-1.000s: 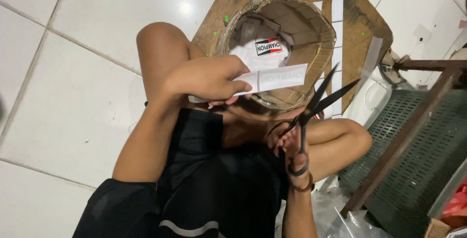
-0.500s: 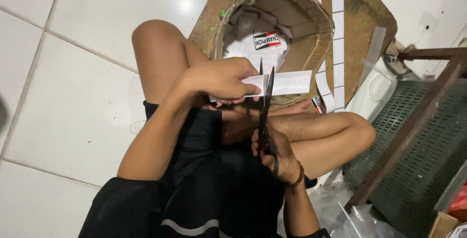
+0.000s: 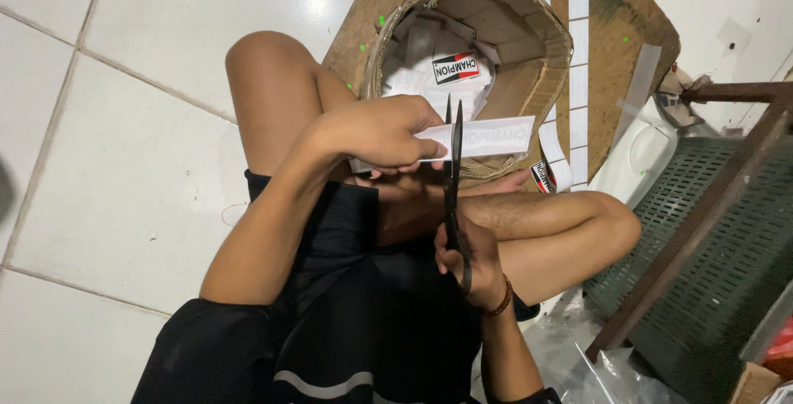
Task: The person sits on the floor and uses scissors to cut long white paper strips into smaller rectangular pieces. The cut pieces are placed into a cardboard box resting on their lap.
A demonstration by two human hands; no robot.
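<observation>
My left hand [image 3: 376, 133] pinches one end of a long white paper strip [image 3: 494, 136] with printing on it, held level over my lap. My right hand [image 3: 472, 262] grips black scissors [image 3: 453, 179] by their handles, blades pointing up and nearly together across the strip just right of my left fingers. Behind the strip stands an open cardboard box [image 3: 552, 50] holding several cut white pieces, one a label with a red and black mark [image 3: 456, 68]. I sit cross-legged on the floor in black shorts.
The box rests on a brown wooden board [image 3: 615, 20] with white strips [image 3: 579, 49] laid along it. White floor tiles [image 3: 124, 123] lie to the left. A green mesh crate [image 3: 727, 247] and a brown wooden leg [image 3: 702, 214] stand at right, with clear plastic bags [image 3: 570, 354] below.
The scissors swung from a wide-open tilt at the right to upright against the strip, and the blades have come nearly together. My left hand kept hold of the strip.
</observation>
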